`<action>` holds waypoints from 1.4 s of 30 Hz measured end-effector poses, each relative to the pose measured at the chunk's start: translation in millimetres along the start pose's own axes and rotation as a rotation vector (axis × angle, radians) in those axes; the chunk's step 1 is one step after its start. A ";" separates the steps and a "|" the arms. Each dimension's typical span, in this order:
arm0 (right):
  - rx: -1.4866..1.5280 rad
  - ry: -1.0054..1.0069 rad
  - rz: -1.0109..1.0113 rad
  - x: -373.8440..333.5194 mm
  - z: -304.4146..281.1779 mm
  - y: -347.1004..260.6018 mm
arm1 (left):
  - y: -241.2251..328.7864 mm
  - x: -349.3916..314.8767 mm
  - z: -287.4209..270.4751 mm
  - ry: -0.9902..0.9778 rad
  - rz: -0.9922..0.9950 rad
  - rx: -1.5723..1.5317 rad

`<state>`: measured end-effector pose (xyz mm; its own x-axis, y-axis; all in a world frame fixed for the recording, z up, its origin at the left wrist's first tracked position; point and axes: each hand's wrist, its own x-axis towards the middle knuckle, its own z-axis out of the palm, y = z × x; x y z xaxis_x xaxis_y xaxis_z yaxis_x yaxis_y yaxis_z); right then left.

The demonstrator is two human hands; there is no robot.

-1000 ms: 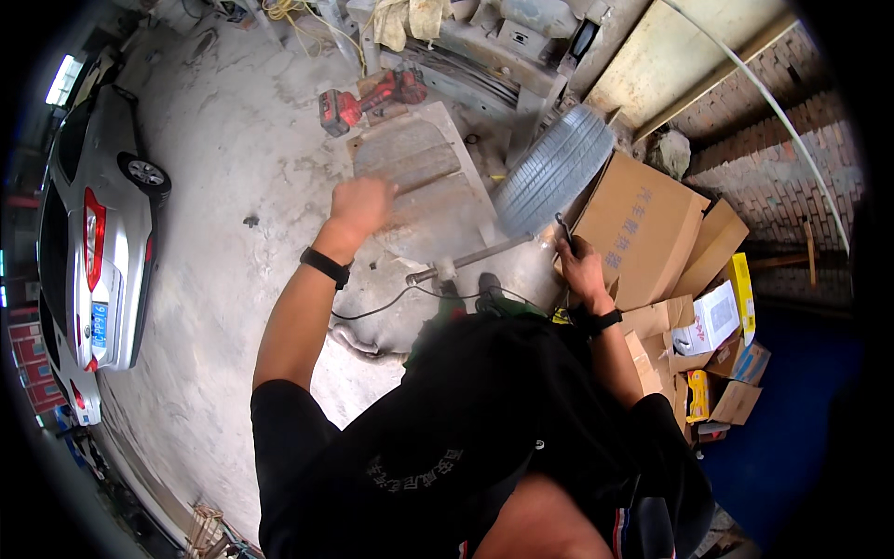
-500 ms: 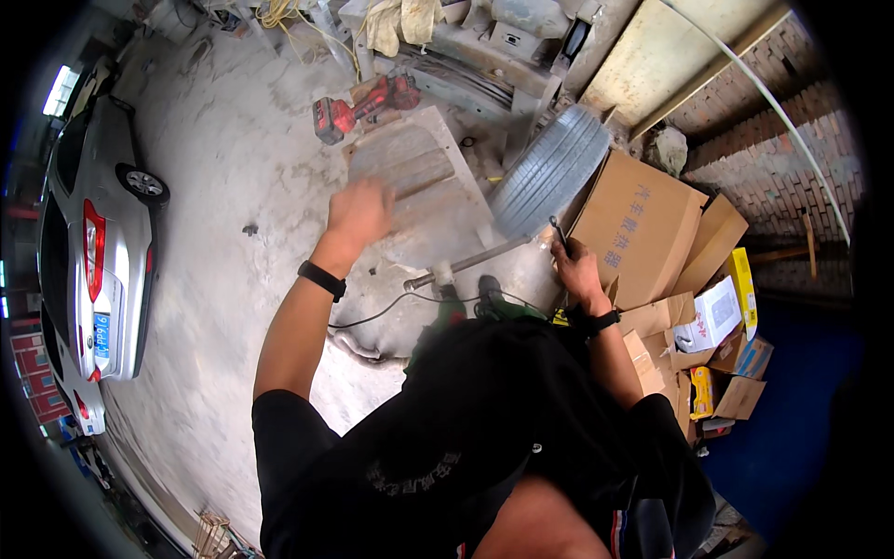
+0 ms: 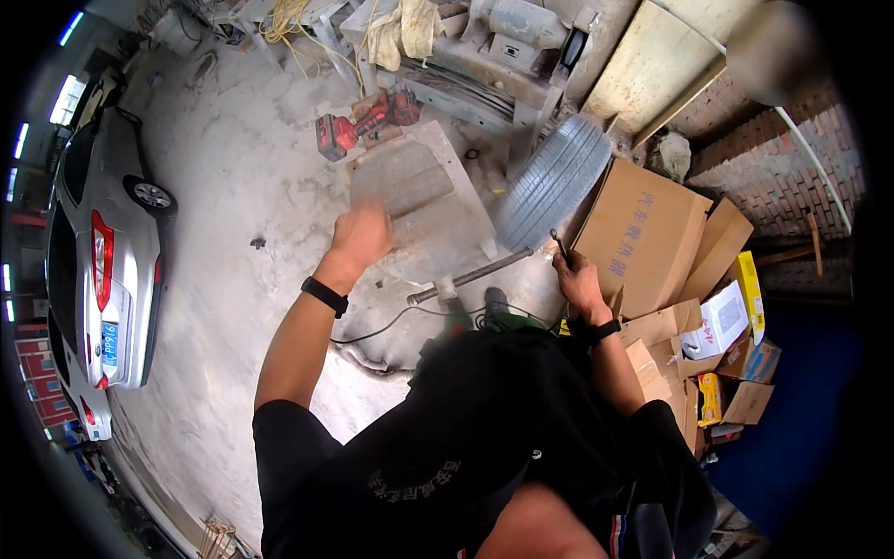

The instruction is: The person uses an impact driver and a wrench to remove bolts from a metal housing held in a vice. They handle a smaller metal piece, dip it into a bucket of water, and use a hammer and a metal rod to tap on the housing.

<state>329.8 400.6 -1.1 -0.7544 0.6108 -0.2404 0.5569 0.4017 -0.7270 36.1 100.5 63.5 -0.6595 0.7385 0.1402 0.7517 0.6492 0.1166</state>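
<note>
My left hand [image 3: 362,235] is raised over a flat grey metal panel [image 3: 438,191] lying on the dusty floor. Its fingertips are smeared by motion, and whatever it may hold cannot be made out. To the right, my right hand [image 3: 579,279] is closed around a slim dark tool [image 3: 559,244] whose tip points up, just left of a large cardboard box. A metal bar [image 3: 484,275] lies across the near edge of the panel, close to my shoes. Beyond the panel sits a red and black cordless power tool [image 3: 368,123].
A dusty tire [image 3: 557,182] leans beside the cardboard box [image 3: 643,233], with smaller opened boxes [image 3: 717,326] nearer. A thin black hose or cable [image 3: 377,328] runs near my feet. A workbench [image 3: 447,79] with a grinder stands at the back. A silver car [image 3: 126,252] is parked left.
The scene sits slightly lower in the picture. Haze over the panel has thinned. A blurred round shape has appeared at the upper right. My right hand keeps hold of the dark tool.
</note>
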 end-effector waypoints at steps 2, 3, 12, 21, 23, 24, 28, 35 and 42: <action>0.021 0.003 -0.007 -0.2 1.5 -1.2 | -2.9 1.1 0.7 -0.084 -0.001 0.041; 0.012 0.010 -0.018 -0.1 1.2 -0.1 | 0.7 4.9 -4.0 -0.126 0.002 0.057; -0.004 -0.001 -0.024 10.1 6.2 9.9 | 5.8 0.8 -8.6 -0.025 -0.044 -0.013; -0.015 -0.079 0.068 22.9 14.3 15.5 | 9.2 13.4 -18.7 -0.366 -0.139 0.078; 0.027 -0.115 0.190 33.5 21.3 20.5 | 12.7 16.0 -22.7 -0.384 -0.155 0.104; 0.119 -0.138 0.264 39.3 25.9 24.0 | 13.0 16.3 -22.8 -0.393 -0.165 0.119; 0.475 -0.154 0.489 63.5 57.3 60.0 | 11.1 11.4 -17.1 -0.095 -0.038 0.021; 0.963 -0.058 0.840 89.5 118.5 121.0 | 12.8 26.5 -22.0 -0.339 -0.076 0.088; 0.905 -0.140 0.579 92.0 151.0 150.8 | -0.8 13.8 -8.2 -0.328 -0.130 0.015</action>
<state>291.9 414.3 -230.0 -0.5239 0.4396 -0.7296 0.4215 -0.6105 -0.6706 26.4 108.6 73.5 -0.7179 0.6672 -0.1987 0.6628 0.7423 0.0979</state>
